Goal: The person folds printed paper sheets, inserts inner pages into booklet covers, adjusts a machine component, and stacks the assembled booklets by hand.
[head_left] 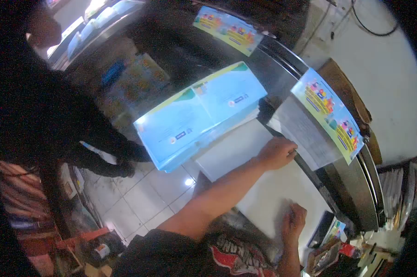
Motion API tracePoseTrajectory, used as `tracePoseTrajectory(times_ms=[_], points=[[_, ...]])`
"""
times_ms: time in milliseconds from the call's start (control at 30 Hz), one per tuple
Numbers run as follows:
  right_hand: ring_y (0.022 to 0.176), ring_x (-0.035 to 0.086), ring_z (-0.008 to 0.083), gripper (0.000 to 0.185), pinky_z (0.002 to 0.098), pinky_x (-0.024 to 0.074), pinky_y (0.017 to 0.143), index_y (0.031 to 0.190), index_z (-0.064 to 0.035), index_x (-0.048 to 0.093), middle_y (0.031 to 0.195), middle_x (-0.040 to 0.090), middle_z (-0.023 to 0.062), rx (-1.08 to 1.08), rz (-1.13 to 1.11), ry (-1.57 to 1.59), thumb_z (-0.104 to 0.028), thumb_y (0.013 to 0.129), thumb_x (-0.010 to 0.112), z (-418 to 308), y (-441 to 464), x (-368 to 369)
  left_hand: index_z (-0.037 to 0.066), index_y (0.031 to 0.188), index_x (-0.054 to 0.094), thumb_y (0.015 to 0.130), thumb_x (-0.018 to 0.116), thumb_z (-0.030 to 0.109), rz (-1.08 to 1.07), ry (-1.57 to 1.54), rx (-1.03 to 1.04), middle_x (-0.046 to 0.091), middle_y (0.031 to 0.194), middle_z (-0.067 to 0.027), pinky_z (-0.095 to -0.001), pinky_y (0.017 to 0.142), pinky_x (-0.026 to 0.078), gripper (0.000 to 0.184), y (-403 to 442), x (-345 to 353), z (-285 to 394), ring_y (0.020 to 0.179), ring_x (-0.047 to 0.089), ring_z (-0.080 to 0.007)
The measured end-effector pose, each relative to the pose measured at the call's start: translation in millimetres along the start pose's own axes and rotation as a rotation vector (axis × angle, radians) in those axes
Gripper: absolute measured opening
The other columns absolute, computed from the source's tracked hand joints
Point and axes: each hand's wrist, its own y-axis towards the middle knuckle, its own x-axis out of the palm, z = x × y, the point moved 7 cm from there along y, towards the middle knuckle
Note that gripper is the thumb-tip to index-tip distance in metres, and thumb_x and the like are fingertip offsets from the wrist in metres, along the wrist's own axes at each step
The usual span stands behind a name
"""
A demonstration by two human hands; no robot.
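My left hand is closed at the far edge of the white work surface, beside a stack of pale sheets; what it grips, if anything, is too small to name. Nearer the front, over the same surface, my right hand has curled fingers, smeared by motion. To the left of my left hand lies a stack of light blue printed sheets. A colourful printed sheet rests on the far side, partly over the pale sheets, and another printed sheet is at the top.
A person in dark clothes stands at the left. A dark curved metal rail borders the far side. A phone-like dark object and a small box sit at the lower right. Tiled floor shows below the blue stack.
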Motion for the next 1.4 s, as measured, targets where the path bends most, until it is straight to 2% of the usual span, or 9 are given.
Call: tracePoseTrajectory(times_ms=[100,167,233,300,400,567,700,767,1400], points=[[0.098,0.055,0.0372,0.029,0.0441,0.0462,0.087,0.105,-0.0016,0.062,0.105,0.062,0.0167,0.050,0.002,-0.008,-0.002,0.076,0.064,-7.0,2.8,-9.7,0.004,0.096,0.065,0.083,0.065,0.020,-0.049,-0.033,-0.068,0.067,0.086,-0.0150,-0.0448,0.076,0.050,0.021,2.0,-0.3,1.8,0.083,0.065,-0.0340],[0.098,0.055,0.0371,0.028,0.0438,0.0464,0.087,0.104,-0.0020,0.062,0.105,0.063,0.0165,0.093,-0.016,-0.032,-0.001,0.076,0.064,-7.6,2.8,-14.3,0.004,0.096,0.065,0.083,0.065,0.020,-0.047,-0.063,-0.039,0.067,0.086,-0.0151,-0.0444,0.076,0.051,0.021,3.2,-2.5,5.9,0.083,0.065,-0.0340],[0.096,0.056,0.0368,0.025,0.0439,0.0458,0.088,0.101,-0.0024,0.063,0.104,0.063,0.0166,0.024,0.021,0.026,0.000,0.076,0.064,-7.4,0.8,-14.2,0.004,0.096,0.065,0.083,0.064,0.020,-0.035,-0.076,-0.021,0.067,0.087,-0.0152,-0.0441,0.076,0.051,0.021,4.5,-4.5,11.0,0.083,0.065,-0.0340],[0.096,0.056,0.0361,0.023,0.0441,0.0449,0.088,0.098,-0.0030,0.064,0.104,0.064,0.0162,0.017,0.008,-0.008,0.000,0.076,0.065,-7.7,2.1,-13.0,0.004,0.096,0.065,0.084,0.064,0.021,-0.092,-0.036,-0.062,0.068,0.087,-0.0150,-0.0444,0.075,0.051,0.021,5.8,-4.7,9.7,0.084,0.065,-0.0337],[0.096,0.056,0.0357,0.023,0.0443,0.0442,0.089,0.098,-0.0029,0.063,0.102,0.064,0.0153,0.031,0.010,0.004,0.000,0.074,0.065,-10.8,5.4,-13.7,0.005,0.096,0.066,0.083,0.064,0.021,-0.057,-0.019,-0.062,0.068,0.087,-0.0144,-0.0448,0.075,0.051,0.020,4.1,1.9,4.9,0.084,0.065,-0.0331],[0.094,0.058,0.0353,0.022,0.0431,0.0472,0.085,0.096,-0.0035,0.063,0.099,0.063,0.0146,-0.001,0.041,-0.046,-0.002,0.074,0.063,-14.1,5.4,-12.9,0.005,0.096,0.065,0.082,0.065,0.022,-0.046,-0.023,-0.082,0.067,0.083,-0.0132,-0.0454,0.077,0.049,0.022,4.0,-6.8,7.7,0.084,0.064,-0.0329],[0.093,0.058,0.0350,0.022,0.0433,0.0473,0.084,0.097,-0.0037,0.062,0.099,0.064,0.0138,-0.008,0.044,-0.069,-0.003,0.075,0.064,-11.0,4.4,-10.4,0.006,0.095,0.066,0.082,0.065,0.021,-0.080,-0.063,-0.103,0.067,0.084,-0.0139,-0.0454,0.076,0.050,0.020,3.6,-6.4,7.2,0.083,0.064,-0.0329],[0.097,0.056,0.0363,0.028,0.0449,0.0461,0.089,0.102,-0.0045,0.062,0.103,0.063,0.0149,-0.022,0.019,-0.040,-0.003,0.074,0.064,-7.8,2.6,-8.9,0.006,0.097,0.066,0.083,0.065,0.021,-0.091,-0.066,-0.096,0.068,0.088,-0.0141,-0.0453,0.076,0.050,0.020,3.6,-3.9,5.3,0.084,0.065,-0.0325],[0.097,0.056,0.0362,0.023,0.0446,0.0457,0.087,0.100,-0.0039,0.062,0.104,0.063,0.0160,0.008,0.000,-0.038,-0.003,0.077,0.063,-6.9,4.7,-9.1,0.007,0.098,0.065,0.084,0.064,0.022,-0.062,-0.008,-0.062,0.065,0.088,-0.0141,-0.0454,0.079,0.048,0.021,2.9,-5.0,6.7,0.086,0.062,-0.0334]])
